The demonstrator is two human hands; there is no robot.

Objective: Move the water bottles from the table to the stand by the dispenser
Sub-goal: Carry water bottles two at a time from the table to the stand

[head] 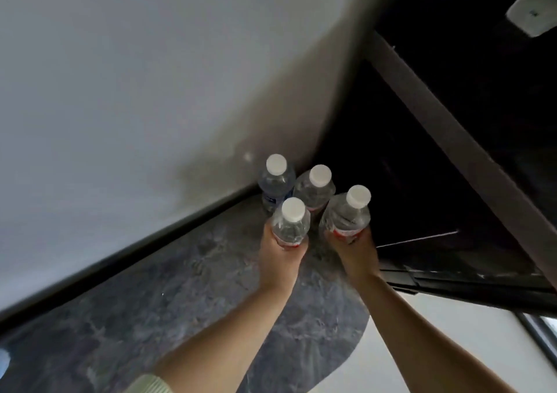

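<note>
Left hand (278, 252): wrapped round the lower body of the near-left bottle (291, 222), fingers curled about it, cap up.
Right hand (357, 249): curled round the base of the near-right bottle (346, 211), gripping low, bottle tilted slightly outward.
Bottles already placed: blue-label bottle (275, 181) and far-right bottle (315, 189), upright, side by side in the corner against the wall (135, 91).
Surface: dark marbled stand top (150, 287), rounded edge at the near side; whether the two held bottles touch it yet, cannot tell.
Surroundings: dark cabinet-like unit (452, 121) just right of the bottles; pale sleeve cuff (150, 385) at bottom of view.
Stage: likely setting the second pair down just in front of the first.
Handling: clear thin-walled plastic, appears full, so moderately heavy for size; wall gives under squeeze, smooth and possibly slick.
Where to hold: mid to lower body, around the label band, firm but not crushing; cap too small for a secure carry.
Risk: tight cluster, so a nudge could topple a neighbour.
</note>
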